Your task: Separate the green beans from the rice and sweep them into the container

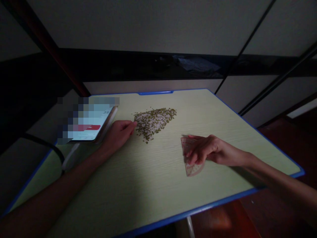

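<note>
A spread pile of small green beans mixed with whitish grains like rice (155, 120) lies on the pale wood-patterned tabletop (158, 172). My left hand (121, 130) rests at the pile's left edge, its fingers curled in. Whether anything is inside them is hidden. To the right and nearer to me, my right hand (206, 150) grips a clear protractor (192, 170) with reddish markings. Its straight edge faces left, towards the pile's side, and stands apart from the grains. The fingers cover much of the protractor's middle.
A tablet with a lit screen (85, 134) stands at the table's left, close to my left forearm. A dark cable (53, 145) with a white plug (70, 155) runs beside it. Blue trim (198, 211) edges the table. Cabinet panels (148, 26) rise behind it.
</note>
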`<state>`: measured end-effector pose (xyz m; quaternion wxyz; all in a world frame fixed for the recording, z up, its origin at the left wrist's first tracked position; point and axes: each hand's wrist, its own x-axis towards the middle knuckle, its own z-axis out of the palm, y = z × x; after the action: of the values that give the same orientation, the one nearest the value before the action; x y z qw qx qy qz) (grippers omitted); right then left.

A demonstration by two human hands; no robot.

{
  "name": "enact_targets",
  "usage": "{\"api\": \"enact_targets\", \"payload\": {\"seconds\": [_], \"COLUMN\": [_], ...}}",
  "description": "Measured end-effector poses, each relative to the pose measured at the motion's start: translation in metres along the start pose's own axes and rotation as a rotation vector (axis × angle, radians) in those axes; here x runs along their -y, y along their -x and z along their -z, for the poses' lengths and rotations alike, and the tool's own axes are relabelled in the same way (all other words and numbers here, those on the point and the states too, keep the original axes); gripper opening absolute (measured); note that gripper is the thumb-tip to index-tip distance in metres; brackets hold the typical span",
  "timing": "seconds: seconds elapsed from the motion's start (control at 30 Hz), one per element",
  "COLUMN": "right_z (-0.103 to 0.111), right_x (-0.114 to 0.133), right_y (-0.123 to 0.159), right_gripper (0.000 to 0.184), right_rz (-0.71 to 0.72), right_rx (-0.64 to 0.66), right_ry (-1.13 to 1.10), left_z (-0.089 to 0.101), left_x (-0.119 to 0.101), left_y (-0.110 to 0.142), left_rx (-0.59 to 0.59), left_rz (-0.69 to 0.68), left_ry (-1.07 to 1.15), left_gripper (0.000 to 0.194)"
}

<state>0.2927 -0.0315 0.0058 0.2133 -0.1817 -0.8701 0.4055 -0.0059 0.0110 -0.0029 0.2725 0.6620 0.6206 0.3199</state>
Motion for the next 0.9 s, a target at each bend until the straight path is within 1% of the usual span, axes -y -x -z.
{"api": "enact_targets", "payload": {"seconds": [0.1, 0.17, 0.23, 0.27, 0.33, 0.4, 0.43, 0.5, 0.6, 0.9], "right_z": [0.007, 0.017, 0.03, 0.037, 0.049, 0.055, 0.057, 0.056, 0.05, 0.034], "right_x": [0.006, 0.008, 0.004, 0.0, -0.014, -0.031, -0.039, -0.052, -0.062, -0.067], "right_y": [0.0, -0.007, -0.018, -0.025, -0.037, -0.047, -0.051, -0.056, -0.059, -0.061], "right_gripper": [0.023, 0.021, 0.015, 0.013, 0.019, 0.026, 0.027, 0.025, 0.025, 0.026], "right_rz": [0.026, 0.017, -0.096, -0.144, -0.213, -0.266, -0.284, -0.313, -0.359, -0.356], "right_rx": [-0.069, -0.149, -0.235, -0.273, -0.325, -0.346, -0.369, -0.396, -0.435, -0.574], "right_ry": [0.036, 0.037, 0.019, -0.004, -0.132, -0.28, -0.323, -0.37, -0.394, -0.313], "left_z": [0.0, 0.001, 0.001, 0.001, 0.001, 0.001, 0.001, 0.001, 0.001, 0.001], "left_x": [0.0, -0.002, -0.004, -0.006, -0.007, -0.006, -0.006, -0.005, -0.005, -0.006], "left_y": [0.0, 0.0, 0.001, 0.002, 0.002, 0.002, 0.002, 0.001, 0.001, 0.001], "left_rx": [-0.003, -0.005, -0.003, -0.001, 0.0, -0.001, 0.0, 0.006, 0.01, 0.008], "left_rz": [-0.012, -0.008, 0.006, 0.013, 0.019, 0.015, 0.012, 0.016, 0.038, 0.046], "left_ry": [-0.006, -0.004, -0.001, 0.0, 0.0, -0.008, -0.013, -0.022, -0.031, -0.022], "left_gripper": [0.037, 0.037, 0.036, 0.036, 0.036, 0.036, 0.036, 0.037, 0.037, 0.036]}}
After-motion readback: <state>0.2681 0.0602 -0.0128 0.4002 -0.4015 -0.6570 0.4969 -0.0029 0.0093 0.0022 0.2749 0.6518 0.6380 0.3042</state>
